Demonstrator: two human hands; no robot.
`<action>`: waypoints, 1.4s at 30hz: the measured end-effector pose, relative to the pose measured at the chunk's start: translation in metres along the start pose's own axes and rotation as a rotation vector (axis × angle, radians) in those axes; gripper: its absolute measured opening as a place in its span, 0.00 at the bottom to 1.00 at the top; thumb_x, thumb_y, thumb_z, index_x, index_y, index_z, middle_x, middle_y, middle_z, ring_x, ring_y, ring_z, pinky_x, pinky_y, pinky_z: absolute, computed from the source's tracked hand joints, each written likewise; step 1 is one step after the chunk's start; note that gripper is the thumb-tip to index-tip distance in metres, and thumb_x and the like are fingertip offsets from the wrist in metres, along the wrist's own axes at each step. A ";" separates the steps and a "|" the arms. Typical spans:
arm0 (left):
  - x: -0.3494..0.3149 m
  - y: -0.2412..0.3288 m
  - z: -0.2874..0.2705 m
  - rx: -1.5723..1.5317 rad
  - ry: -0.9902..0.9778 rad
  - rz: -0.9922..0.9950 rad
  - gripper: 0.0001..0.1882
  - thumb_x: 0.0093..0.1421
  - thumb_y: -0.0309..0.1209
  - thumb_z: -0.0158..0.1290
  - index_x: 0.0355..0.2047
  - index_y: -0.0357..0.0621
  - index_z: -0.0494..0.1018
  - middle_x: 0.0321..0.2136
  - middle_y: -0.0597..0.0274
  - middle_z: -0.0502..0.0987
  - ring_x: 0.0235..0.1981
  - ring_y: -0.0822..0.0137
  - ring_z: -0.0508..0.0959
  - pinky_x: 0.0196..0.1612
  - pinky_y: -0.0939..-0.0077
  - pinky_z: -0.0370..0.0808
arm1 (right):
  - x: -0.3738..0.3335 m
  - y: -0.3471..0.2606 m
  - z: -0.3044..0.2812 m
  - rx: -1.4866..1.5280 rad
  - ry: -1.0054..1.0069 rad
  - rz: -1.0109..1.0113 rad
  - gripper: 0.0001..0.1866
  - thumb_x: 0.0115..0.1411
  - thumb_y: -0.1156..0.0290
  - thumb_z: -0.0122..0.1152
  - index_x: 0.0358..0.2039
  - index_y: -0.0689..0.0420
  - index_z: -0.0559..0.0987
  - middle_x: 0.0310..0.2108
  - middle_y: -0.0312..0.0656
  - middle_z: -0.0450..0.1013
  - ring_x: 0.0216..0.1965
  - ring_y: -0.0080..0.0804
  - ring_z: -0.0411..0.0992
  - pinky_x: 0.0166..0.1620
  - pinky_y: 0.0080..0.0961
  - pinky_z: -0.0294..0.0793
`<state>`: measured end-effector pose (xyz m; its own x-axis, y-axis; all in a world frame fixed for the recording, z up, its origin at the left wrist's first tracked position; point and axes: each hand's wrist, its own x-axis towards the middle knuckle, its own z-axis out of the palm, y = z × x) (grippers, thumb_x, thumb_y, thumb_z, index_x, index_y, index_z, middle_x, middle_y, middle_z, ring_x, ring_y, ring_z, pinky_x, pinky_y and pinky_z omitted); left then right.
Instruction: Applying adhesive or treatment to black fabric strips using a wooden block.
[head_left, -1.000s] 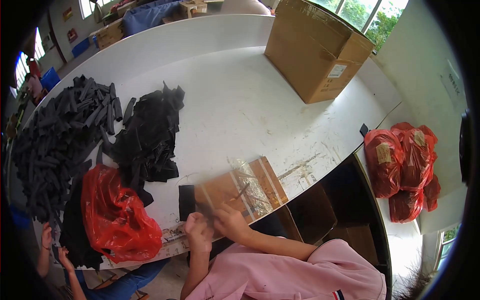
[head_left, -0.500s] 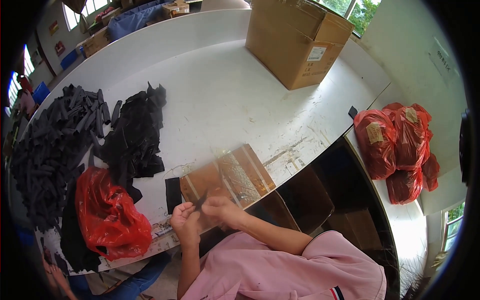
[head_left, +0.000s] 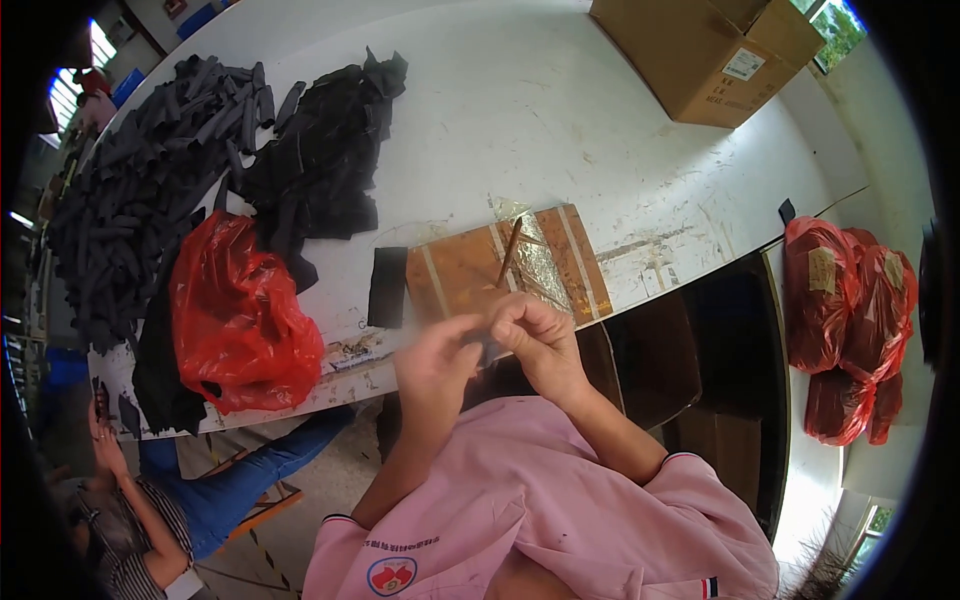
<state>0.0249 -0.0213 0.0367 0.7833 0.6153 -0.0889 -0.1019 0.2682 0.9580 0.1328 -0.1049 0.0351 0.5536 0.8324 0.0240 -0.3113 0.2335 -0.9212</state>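
Note:
A small dark strip (head_left: 489, 351) shows between my two hands, over the near edge of the table. My right hand (head_left: 541, 342) has its fingers curled in and pinches this strip. Close on its left, my left hand (head_left: 432, 368) is smeared by motion, so its grip is unclear. Just beyond them lies a brown board (head_left: 450, 268) with pale bands and a shiny, crinkled tape-like strip (head_left: 545, 268). A thin brown stick (head_left: 511, 252) slants over the board, its lower end close to my right hand. Left of the board lies a flat black rectangular piece (head_left: 388, 287).
At left are a heap of dark rolled pieces (head_left: 150, 190), black sheet scraps (head_left: 325, 150) and a red plastic bag (head_left: 240, 315). A cardboard box (head_left: 700, 65) stands far right. Filled red bags (head_left: 850, 300) sit at right. Another person (head_left: 150, 530) is at lower left.
The view has shifted, so the table things appear farther up and right. My hands remain close together at the board's near edge. The brown stick now shows plainly over the board.

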 end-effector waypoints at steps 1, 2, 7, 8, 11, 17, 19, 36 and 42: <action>-0.004 -0.003 0.004 0.087 0.067 0.068 0.13 0.52 0.20 0.47 0.40 0.31 0.65 0.29 0.58 0.72 0.20 0.80 0.69 0.22 0.90 0.65 | -0.001 0.000 0.000 -0.277 0.043 -0.160 0.06 0.53 0.75 0.54 0.23 0.61 0.68 0.26 0.36 0.67 0.26 0.20 0.64 0.29 0.15 0.65; -0.006 -0.005 0.009 0.174 0.133 0.137 0.09 0.54 0.20 0.46 0.37 0.33 0.67 0.30 0.60 0.72 0.22 0.80 0.70 0.24 0.90 0.65 | -0.001 -0.003 0.000 -0.375 0.021 -0.234 0.05 0.51 0.76 0.55 0.23 0.62 0.68 0.27 0.38 0.66 0.27 0.22 0.64 0.29 0.16 0.65; 0.001 0.008 0.027 -0.016 0.202 0.139 0.03 0.55 0.19 0.45 0.31 0.35 0.67 0.26 0.61 0.73 0.20 0.79 0.69 0.21 0.90 0.65 | 0.001 -0.016 0.001 -0.609 0.079 -0.345 0.05 0.51 0.77 0.55 0.22 0.60 0.68 0.27 0.38 0.63 0.28 0.22 0.62 0.30 0.18 0.63; 0.004 0.011 0.025 -0.148 0.140 0.038 0.03 0.55 0.20 0.45 0.31 0.35 0.66 0.26 0.60 0.72 0.18 0.80 0.67 0.18 0.89 0.64 | 0.001 -0.020 0.002 -0.633 0.122 -0.294 0.05 0.51 0.76 0.54 0.22 0.60 0.68 0.26 0.37 0.62 0.28 0.21 0.61 0.29 0.18 0.62; 0.017 0.036 0.030 -0.473 0.078 -0.112 0.06 0.53 0.18 0.45 0.33 0.34 0.63 0.24 0.58 0.70 0.11 0.81 0.61 0.11 0.88 0.59 | 0.004 -0.044 0.004 -0.374 0.063 -0.131 0.06 0.54 0.73 0.53 0.22 0.59 0.68 0.25 0.34 0.59 0.26 0.20 0.59 0.29 0.16 0.60; 0.053 0.083 0.031 -1.423 -0.662 -0.270 0.18 0.52 0.16 0.38 0.45 0.31 0.56 0.31 0.44 0.70 0.05 0.79 0.56 0.06 0.88 0.60 | 0.045 -0.122 0.015 -0.253 -0.102 0.104 0.12 0.56 0.64 0.52 0.21 0.58 0.69 0.17 0.28 0.61 0.18 0.14 0.56 0.21 0.12 0.56; 0.075 0.059 0.022 -1.474 -0.354 -0.519 0.11 0.54 0.18 0.39 0.40 0.35 0.63 0.29 0.53 0.70 0.09 0.79 0.59 0.08 0.89 0.57 | 0.063 -0.089 -0.013 -0.223 -0.093 0.172 0.14 0.56 0.62 0.52 0.21 0.59 0.70 0.17 0.30 0.61 0.16 0.16 0.56 0.18 0.12 0.54; 0.072 0.023 0.027 0.272 0.046 0.161 0.13 0.48 0.22 0.51 0.36 0.36 0.69 0.24 0.58 0.72 0.18 0.72 0.68 0.22 0.81 0.67 | 0.075 -0.026 -0.047 -0.340 -0.122 0.191 0.13 0.56 0.64 0.51 0.25 0.62 0.71 0.17 0.34 0.64 0.16 0.19 0.60 0.20 0.17 0.60; 0.077 0.039 0.018 0.467 -0.064 0.633 0.04 0.50 0.19 0.51 0.28 0.34 0.71 0.27 0.61 0.73 0.29 0.72 0.70 0.36 0.81 0.66 | 0.060 -0.050 -0.034 -0.563 -0.001 -0.452 0.16 0.54 0.60 0.53 0.28 0.63 0.72 0.18 0.38 0.65 0.20 0.28 0.64 0.22 0.24 0.63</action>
<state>0.0928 0.0231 0.0719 0.6976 0.4991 0.5141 -0.2833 -0.4670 0.8377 0.2073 -0.0839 0.0695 0.5337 0.7159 0.4501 0.3933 0.2611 -0.8816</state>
